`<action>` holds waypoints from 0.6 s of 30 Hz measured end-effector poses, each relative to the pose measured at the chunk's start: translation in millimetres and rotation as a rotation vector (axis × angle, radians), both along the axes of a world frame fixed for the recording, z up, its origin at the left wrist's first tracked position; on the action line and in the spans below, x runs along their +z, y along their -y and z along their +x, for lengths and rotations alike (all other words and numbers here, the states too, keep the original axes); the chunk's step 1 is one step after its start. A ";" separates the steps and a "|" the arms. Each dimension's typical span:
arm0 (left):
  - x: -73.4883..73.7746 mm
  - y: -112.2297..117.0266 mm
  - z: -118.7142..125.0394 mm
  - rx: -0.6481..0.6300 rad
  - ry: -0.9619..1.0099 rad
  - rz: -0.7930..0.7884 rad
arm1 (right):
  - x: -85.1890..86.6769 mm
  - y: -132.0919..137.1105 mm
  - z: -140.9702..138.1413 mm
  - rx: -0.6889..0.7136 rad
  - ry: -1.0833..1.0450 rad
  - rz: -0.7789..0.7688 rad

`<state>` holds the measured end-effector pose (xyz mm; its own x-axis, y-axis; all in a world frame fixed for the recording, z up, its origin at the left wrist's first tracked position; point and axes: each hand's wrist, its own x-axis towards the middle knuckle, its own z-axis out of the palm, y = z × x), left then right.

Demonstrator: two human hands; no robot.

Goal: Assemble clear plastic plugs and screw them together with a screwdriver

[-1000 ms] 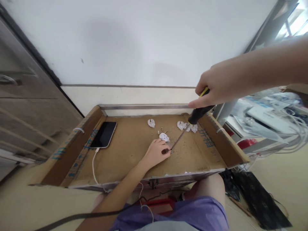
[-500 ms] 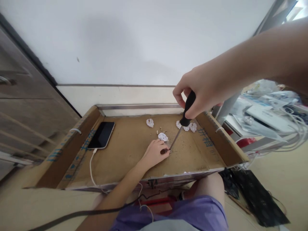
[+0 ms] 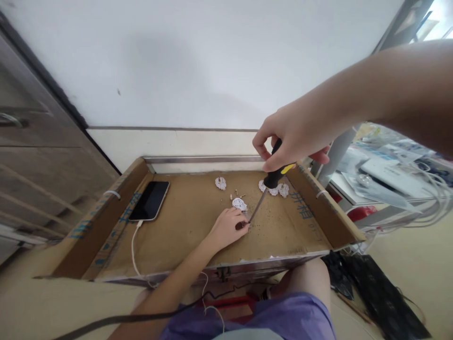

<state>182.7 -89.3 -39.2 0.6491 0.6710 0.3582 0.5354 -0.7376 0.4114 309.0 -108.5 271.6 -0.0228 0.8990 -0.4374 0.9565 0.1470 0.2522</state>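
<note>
In my right hand [image 3: 288,139] is a screwdriver [image 3: 274,178] with a black and yellow handle, slanting down to the left. Its tip reaches the fingertips of my left hand [image 3: 231,226], which rests on the cardboard with thumb and finger pinched. What that pinch holds is too small and covered to make out. Just beyond the left hand lies a white plastic plug part [image 3: 239,204], with small brass pieces [image 3: 236,194] behind it. A similar white part with metal pins [image 3: 220,182] sits farther back. Several more white parts [image 3: 272,188] are grouped behind the screwdriver.
A cardboard tray [image 3: 187,226] with raised sides forms the work surface. On its left lies a smartphone [image 3: 150,200] with a white cable [image 3: 133,250]. Small dark specks dot the cardboard near the screwdriver tip. A cluttered shelf [image 3: 382,174] stands at the right, a white wall [image 3: 177,71] behind.
The screwdriver handle has turned in my right hand, so a yellow patch now shows, and the right fingers have shifted. My left hand stays in place. The view has moved slightly.
</note>
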 end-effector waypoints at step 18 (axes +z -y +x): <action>2.0 0.7 0.0 -0.006 0.002 0.017 | -1.8 -19.8 15.6 -0.021 0.071 0.032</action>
